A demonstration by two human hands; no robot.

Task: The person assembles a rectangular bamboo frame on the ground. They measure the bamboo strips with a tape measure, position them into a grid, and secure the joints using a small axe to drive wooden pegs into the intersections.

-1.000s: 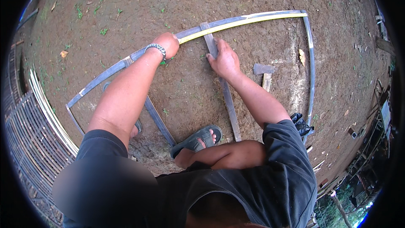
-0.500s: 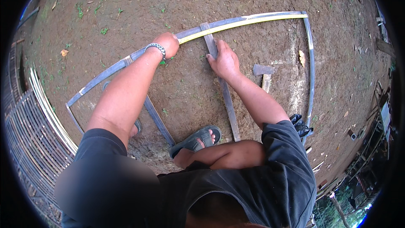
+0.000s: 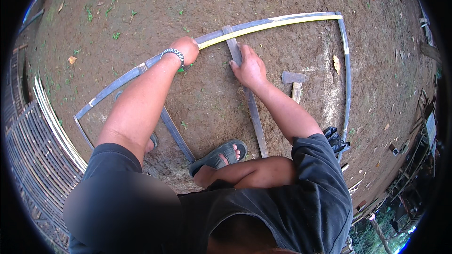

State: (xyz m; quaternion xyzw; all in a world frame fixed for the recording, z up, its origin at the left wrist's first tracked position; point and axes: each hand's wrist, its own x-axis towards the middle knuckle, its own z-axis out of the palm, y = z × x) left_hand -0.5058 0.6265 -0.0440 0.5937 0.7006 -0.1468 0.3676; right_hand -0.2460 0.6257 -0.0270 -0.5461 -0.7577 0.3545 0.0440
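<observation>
A wooden frame of grey slats lies on the ground, its long far slat curved by the lens. My left hand, with a braided bracelet at the wrist, is closed on a yellow tape measure. The tape's blade runs right along the far slat to the frame's corner. A bit of green shows under that hand; the tape's case is mostly hidden. My right hand grips a wooden crosspiece just below its joint with the far slat, thumb over the left edge, fingers along the right.
A hatchet lies inside the frame, right of my right forearm. Another crosspiece stands left of my sandalled foot. A black plastic bag sits by the right side slat. Bamboo lattice is at the left.
</observation>
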